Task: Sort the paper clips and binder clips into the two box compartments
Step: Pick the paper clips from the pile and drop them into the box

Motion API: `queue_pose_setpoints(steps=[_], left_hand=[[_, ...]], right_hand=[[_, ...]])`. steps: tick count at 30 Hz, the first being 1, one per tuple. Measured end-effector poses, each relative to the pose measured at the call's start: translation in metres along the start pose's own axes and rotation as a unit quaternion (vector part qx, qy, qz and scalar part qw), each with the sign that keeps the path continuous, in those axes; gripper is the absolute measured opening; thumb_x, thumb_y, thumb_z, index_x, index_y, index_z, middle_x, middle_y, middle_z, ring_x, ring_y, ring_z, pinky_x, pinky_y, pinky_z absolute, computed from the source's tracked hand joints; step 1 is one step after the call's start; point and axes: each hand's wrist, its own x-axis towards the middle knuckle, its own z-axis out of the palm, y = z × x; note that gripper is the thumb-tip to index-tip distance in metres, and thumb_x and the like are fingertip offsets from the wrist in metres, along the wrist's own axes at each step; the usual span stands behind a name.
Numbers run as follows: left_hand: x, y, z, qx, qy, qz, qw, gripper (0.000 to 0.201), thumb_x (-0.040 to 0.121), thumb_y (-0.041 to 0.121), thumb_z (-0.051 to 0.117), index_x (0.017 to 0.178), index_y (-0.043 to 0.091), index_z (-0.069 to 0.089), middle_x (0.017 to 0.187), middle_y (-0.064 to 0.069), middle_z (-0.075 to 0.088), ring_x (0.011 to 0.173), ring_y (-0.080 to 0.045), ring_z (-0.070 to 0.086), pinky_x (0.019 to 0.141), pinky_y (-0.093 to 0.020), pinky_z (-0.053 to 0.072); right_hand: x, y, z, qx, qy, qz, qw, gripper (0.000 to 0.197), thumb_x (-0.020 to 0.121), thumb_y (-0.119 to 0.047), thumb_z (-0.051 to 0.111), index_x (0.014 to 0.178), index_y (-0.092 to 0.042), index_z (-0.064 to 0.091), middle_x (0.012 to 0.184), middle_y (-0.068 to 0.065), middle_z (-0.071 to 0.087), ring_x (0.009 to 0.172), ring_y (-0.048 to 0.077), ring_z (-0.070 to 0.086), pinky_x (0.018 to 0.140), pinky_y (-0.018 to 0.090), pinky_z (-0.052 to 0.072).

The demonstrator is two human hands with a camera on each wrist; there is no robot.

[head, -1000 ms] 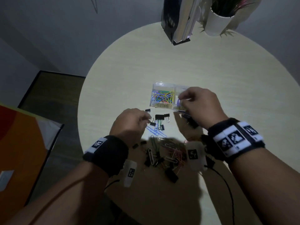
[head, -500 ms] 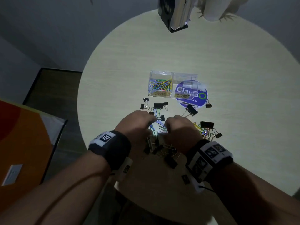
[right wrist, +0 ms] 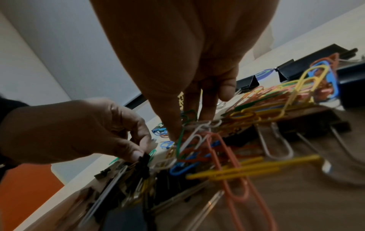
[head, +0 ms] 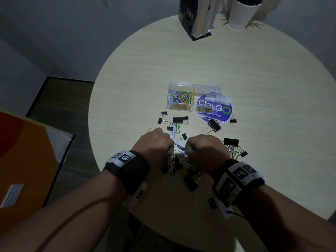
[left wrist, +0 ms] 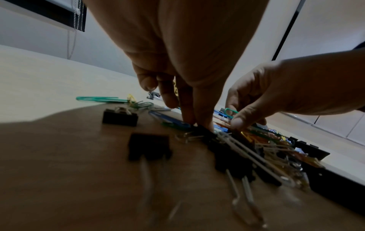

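My head camera looks steeply down from above onto the round pale wooden table (head: 236, 73), far enough to take in both forearms, the clear plastic two-compartment box (head: 194, 88) and the floor beyond the table's edge. My left wrist camera sits very low, almost at the tabletop, facing forward along my left hand (left wrist: 177, 54) towards the wall. My right wrist camera sits equally low and close, facing along my right hand (right wrist: 187, 51), tilted to one side. All three views share the tangled heap of coloured paper clips and black binder clips (head: 181, 170). Each wrist view also catches the opposite hand reaching into that heap.
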Motion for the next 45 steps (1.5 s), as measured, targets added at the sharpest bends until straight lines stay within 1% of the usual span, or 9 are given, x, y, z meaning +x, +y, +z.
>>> queue_pose_setpoints(steps=[8, 12, 18, 24, 31, 36, 39, 42, 45], left_hand=[[-0.006, -0.009, 0.011, -0.169, 0.093, -0.048, 0.98, 0.011, 0.085, 0.024, 0.051, 0.08, 0.024, 0.06, 0.082, 0.006, 0.062, 0.086, -0.02, 0.048, 0.075, -0.04, 0.045], [-0.031, -0.03, 0.006, -0.178, 0.231, -0.161, 0.943, 0.005, 0.083, 0.024, 0.063, 0.081, 0.024, 0.067, 0.079, 0.007, 0.066, 0.082, -0.017, 0.058, 0.071, -0.034, 0.048], [-0.034, -0.033, 0.002, -0.164, 0.259, -0.28, 0.91, 0.018, 0.085, 0.038, 0.064, 0.076, 0.023, 0.066, 0.082, 0.005, 0.061, 0.084, -0.02, 0.057, 0.071, -0.034, 0.05], [-0.013, -0.014, -0.001, -0.066, 0.112, -0.233, 0.964, 0.048, 0.069, 0.053, 0.076, 0.095, 0.016, 0.058, 0.103, -0.004, 0.052, 0.101, -0.027, 0.048, 0.076, -0.036, 0.043], [-0.007, -0.021, 0.001, -0.174, 0.122, -0.252, 0.944, 0.025, 0.081, 0.022, 0.073, 0.105, 0.018, 0.068, 0.103, -0.006, 0.065, 0.102, -0.028, 0.059, 0.083, -0.034, 0.048], [-0.006, -0.025, -0.002, -0.268, 0.121, -0.253, 0.921, 0.012, 0.081, 0.008, 0.065, 0.085, 0.016, 0.073, 0.079, -0.005, 0.071, 0.087, -0.026, 0.067, 0.076, -0.03, 0.053], [-0.008, -0.025, -0.007, -0.36, 0.155, -0.257, 0.883, 0.015, 0.079, 0.004, 0.066, 0.077, 0.017, 0.073, 0.071, 0.001, 0.07, 0.075, -0.019, 0.066, 0.063, -0.02, 0.049], [-0.007, -0.022, -0.029, -0.492, 0.217, -0.257, 0.803, 0.015, 0.08, 0.0, 0.069, 0.077, 0.014, 0.072, 0.074, -0.008, 0.073, 0.067, -0.018, 0.067, 0.058, -0.019, 0.051], [0.003, -0.018, -0.064, -0.557, 0.278, -0.223, 0.75, 0.013, 0.084, -0.003, 0.068, 0.084, 0.009, 0.069, 0.069, -0.003, 0.065, 0.053, -0.002, 0.059, 0.05, -0.011, 0.047]], right_hand=[[-0.008, 0.004, -0.012, 0.209, 0.017, 0.125, 0.97, 0.009, 0.081, -0.029, 0.068, 0.077, -0.021, 0.067, 0.071, -0.005, 0.07, 0.074, 0.016, 0.062, 0.07, 0.032, 0.049], [-0.009, 0.009, -0.008, 0.279, 0.043, 0.155, 0.947, 0.011, 0.079, -0.027, 0.073, 0.071, -0.022, 0.067, 0.062, -0.008, 0.066, 0.06, 0.005, 0.056, 0.061, 0.026, 0.044], [-0.007, 0.005, -0.004, 0.304, 0.058, 0.167, 0.936, 0.012, 0.079, -0.024, 0.073, 0.07, -0.019, 0.068, 0.055, -0.009, 0.063, 0.053, 0.003, 0.053, 0.06, 0.027, 0.045], [-0.006, 0.006, -0.003, 0.304, 0.056, 0.166, 0.937, 0.012, 0.079, -0.022, 0.072, 0.069, -0.017, 0.067, 0.056, -0.007, 0.062, 0.054, 0.006, 0.052, 0.059, 0.027, 0.044], [-0.005, 0.003, -0.002, 0.301, 0.066, 0.162, 0.937, 0.011, 0.08, -0.021, 0.069, 0.069, -0.018, 0.067, 0.06, -0.002, 0.066, 0.062, 0.015, 0.06, 0.064, 0.033, 0.05], [-0.001, 0.0, -0.013, 0.323, 0.089, 0.165, 0.927, 0.014, 0.079, -0.022, 0.073, 0.069, -0.016, 0.067, 0.054, -0.006, 0.06, 0.053, 0.008, 0.052, 0.06, 0.029, 0.047], [0.005, -0.001, -0.026, 0.371, 0.11, 0.176, 0.905, 0.015, 0.081, -0.021, 0.075, 0.071, -0.014, 0.068, 0.05, -0.008, 0.055, 0.047, 0.008, 0.046, 0.055, 0.026, 0.042], [0.016, -0.001, -0.044, 0.451, 0.125, 0.188, 0.864, 0.014, 0.082, -0.015, 0.075, 0.074, -0.006, 0.067, 0.056, 0.002, 0.055, 0.051, 0.014, 0.045, 0.053, 0.025, 0.039], [0.033, -0.001, -0.064, 0.49, 0.157, 0.183, 0.838, 0.014, 0.08, -0.01, 0.077, 0.071, -0.008, 0.066, 0.062, 0.009, 0.057, 0.055, 0.016, 0.049, 0.057, 0.025, 0.042]])
